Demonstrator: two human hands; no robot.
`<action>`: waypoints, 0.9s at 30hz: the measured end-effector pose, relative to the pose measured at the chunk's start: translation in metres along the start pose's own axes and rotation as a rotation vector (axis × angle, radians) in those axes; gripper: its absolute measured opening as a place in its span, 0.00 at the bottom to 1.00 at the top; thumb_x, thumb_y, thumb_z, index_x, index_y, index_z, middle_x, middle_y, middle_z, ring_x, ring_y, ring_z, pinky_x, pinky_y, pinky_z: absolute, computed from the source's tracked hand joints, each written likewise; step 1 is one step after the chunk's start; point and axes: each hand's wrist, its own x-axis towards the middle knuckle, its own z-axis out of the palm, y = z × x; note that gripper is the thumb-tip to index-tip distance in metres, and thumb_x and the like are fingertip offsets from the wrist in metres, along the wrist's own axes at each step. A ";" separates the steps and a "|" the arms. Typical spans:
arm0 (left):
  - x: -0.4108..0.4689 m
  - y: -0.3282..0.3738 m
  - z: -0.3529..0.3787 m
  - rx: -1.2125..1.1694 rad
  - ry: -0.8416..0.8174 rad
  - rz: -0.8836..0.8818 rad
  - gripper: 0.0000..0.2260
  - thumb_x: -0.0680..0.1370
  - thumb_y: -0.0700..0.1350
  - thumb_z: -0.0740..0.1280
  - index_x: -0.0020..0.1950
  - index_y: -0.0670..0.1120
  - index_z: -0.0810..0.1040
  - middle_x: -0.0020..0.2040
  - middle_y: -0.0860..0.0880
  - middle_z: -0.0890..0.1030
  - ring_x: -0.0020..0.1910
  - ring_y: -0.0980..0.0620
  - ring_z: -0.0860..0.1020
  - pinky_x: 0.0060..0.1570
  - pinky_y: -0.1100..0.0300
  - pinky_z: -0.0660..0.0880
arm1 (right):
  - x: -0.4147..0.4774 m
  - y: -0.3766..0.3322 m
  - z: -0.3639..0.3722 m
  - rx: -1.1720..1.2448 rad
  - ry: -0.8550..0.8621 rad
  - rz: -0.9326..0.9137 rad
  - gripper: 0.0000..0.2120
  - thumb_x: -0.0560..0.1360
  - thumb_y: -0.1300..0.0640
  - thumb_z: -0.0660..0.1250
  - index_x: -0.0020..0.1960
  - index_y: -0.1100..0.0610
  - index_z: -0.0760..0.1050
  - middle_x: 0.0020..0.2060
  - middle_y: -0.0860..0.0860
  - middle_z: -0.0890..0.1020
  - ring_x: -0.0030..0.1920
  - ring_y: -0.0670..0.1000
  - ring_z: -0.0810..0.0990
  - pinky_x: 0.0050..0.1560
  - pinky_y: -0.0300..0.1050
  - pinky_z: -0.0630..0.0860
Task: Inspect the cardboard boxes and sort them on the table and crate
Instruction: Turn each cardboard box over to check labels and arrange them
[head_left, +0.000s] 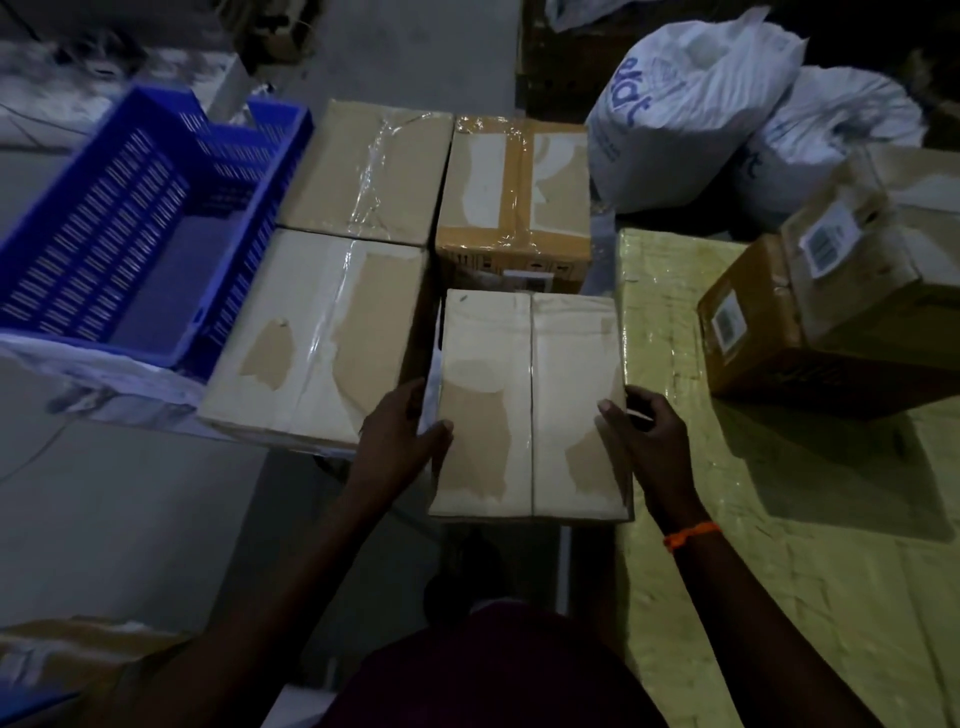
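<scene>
**Both hands clamped on one box, sort not yet settled**

Person stands over the pile. Left hand (408, 434) and right hand (649, 436) grip the centre box (530, 405) by its opposite sides. On each hand the thumb lies on the top face and the fingers curl down the side wall. It's a two-sided hold, likely because the box is too wide for one hand and can be turned this way to check it.

The centre box sits between the near-left box (317, 338) and the yellow wrapped surface (727, 493), just in front of the taped box (514, 192). A fourth, the far-left box (369, 171), is packed tight beside the taped one. The grouping looks like a sorted row. The blue crate (145, 223) stands at the far left beside the row, with no box showing in it. Two labelled boxes (831, 296) are stacked on the yellow surface, apart from the row.

Hard to tell:
- Whether the centre box is resting or lifted. Its underside is hidden and its near edge hangs over a dark gap.
- Fingertips on the side walls are out of sight.
- Labels on the right stack are too blurred to read.
- White sacks (701, 114) behind carry partial blue print, cut off.
- Whether the yellow surface is the table is unclear.
- Lighting is dim, and the bottom-left corner is murky.
</scene>
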 end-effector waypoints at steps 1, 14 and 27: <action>0.009 0.006 0.001 -0.003 -0.010 -0.006 0.27 0.76 0.45 0.75 0.73 0.43 0.72 0.67 0.43 0.79 0.64 0.43 0.77 0.62 0.54 0.73 | 0.011 -0.002 0.004 -0.020 -0.019 0.003 0.26 0.75 0.48 0.77 0.69 0.54 0.76 0.59 0.50 0.83 0.59 0.50 0.82 0.56 0.52 0.82; 0.036 0.036 0.015 -0.486 -0.034 -0.246 0.18 0.77 0.48 0.75 0.64 0.46 0.77 0.59 0.47 0.83 0.53 0.53 0.82 0.43 0.60 0.79 | 0.021 -0.035 0.010 0.126 -0.033 0.067 0.19 0.77 0.43 0.73 0.66 0.46 0.77 0.57 0.45 0.84 0.58 0.49 0.83 0.62 0.55 0.81; 0.002 0.066 -0.026 -0.907 0.064 -0.242 0.13 0.83 0.63 0.54 0.50 0.57 0.72 0.51 0.57 0.74 0.52 0.57 0.74 0.55 0.53 0.72 | -0.019 -0.072 -0.004 0.459 0.036 0.019 0.45 0.65 0.19 0.62 0.70 0.49 0.75 0.69 0.52 0.79 0.70 0.49 0.77 0.68 0.55 0.75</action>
